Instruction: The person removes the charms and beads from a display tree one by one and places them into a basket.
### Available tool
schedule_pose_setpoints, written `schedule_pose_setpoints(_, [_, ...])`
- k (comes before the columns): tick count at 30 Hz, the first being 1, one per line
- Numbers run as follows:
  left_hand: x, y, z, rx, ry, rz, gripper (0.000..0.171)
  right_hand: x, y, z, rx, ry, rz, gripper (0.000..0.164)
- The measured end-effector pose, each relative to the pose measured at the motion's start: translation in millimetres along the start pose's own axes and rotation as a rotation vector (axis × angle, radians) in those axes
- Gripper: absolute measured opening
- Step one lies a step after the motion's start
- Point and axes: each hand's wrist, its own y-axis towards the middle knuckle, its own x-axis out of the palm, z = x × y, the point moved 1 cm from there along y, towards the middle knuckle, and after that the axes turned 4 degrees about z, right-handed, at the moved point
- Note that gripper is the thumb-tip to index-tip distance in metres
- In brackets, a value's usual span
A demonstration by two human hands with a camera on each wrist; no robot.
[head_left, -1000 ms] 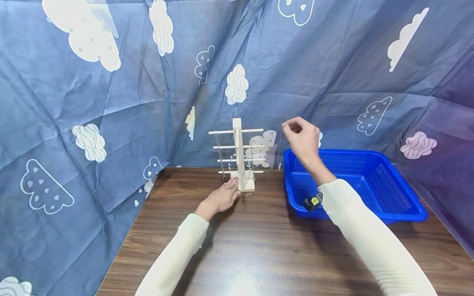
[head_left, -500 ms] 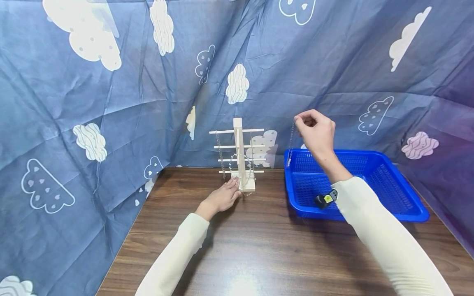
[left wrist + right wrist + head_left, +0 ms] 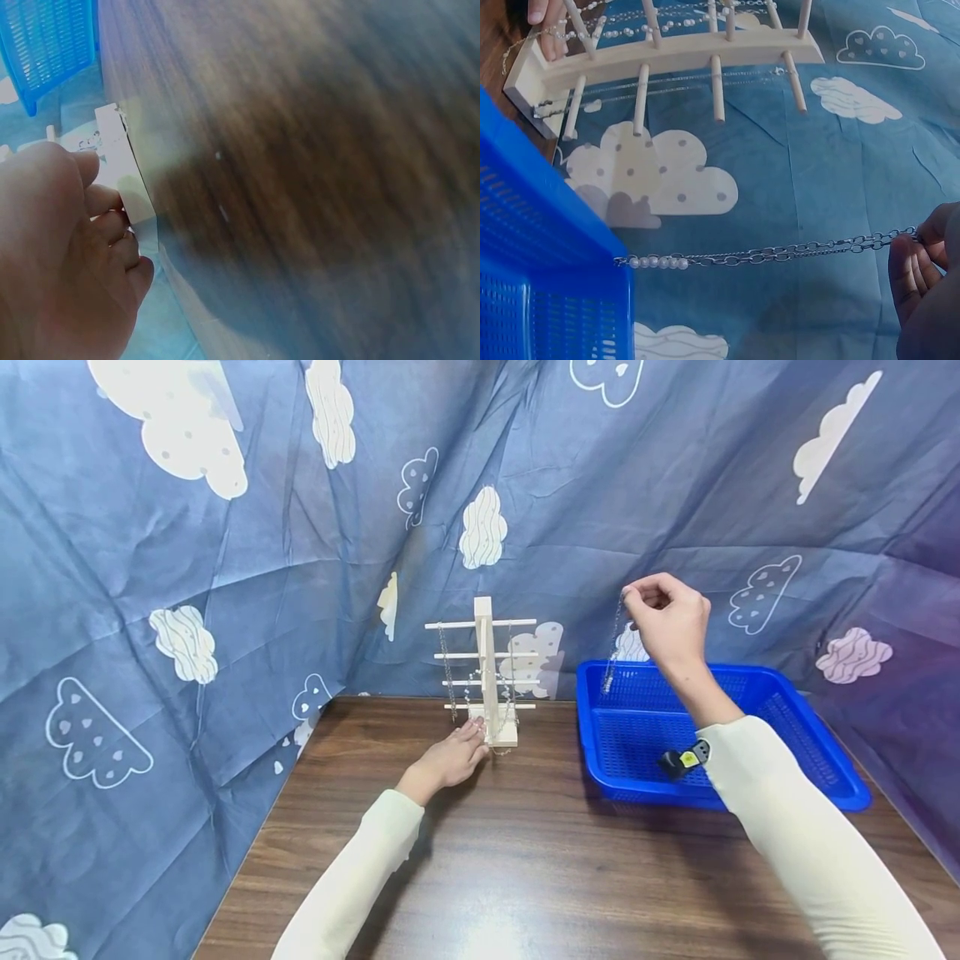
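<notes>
My right hand [image 3: 675, 620] pinches a silver chain necklace [image 3: 780, 253] by one end, thumb against fingertips. The doubled chain hangs over the back left part of the blue basket [image 3: 622, 792], with a row of small white pearls [image 3: 658, 262] near its lower end. My left hand [image 3: 448, 760] rests with its fingers on the base of a pale wooden jewelry stand [image 3: 489, 681]. Several necklaces hang from the stand's pegs, among them a chain [image 3: 446, 668] on the left and strands with white beads. In the left wrist view, the hand hides much of the base.
The slotted basket stands at the right of the dark wood table [image 3: 480, 860]. Close behind table, stand and basket hangs a blue curtain [image 3: 555, 510] with cloud prints. A black device [image 3: 678, 762] is strapped to my right wrist.
My right hand has moved right and slightly up, away from the stand, carrying the necklace from beside the basket to over it. My left hand has stayed on the base.
</notes>
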Motion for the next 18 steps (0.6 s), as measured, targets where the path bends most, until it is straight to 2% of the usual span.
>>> schedule_pose_setpoints(10, [1.6, 0.1, -1.9, -0.002, -0.002, -0.008, 0.059, -16, 6, 11, -0.034, -0.082, 0.019, 0.013])
schedule_pose_setpoints(18, [-0.2, -0.9, 0.4, -0.004, -0.021, -0.002, 0.059, -29, 11, 20, -0.017, -0.107, 0.023, 0.015])
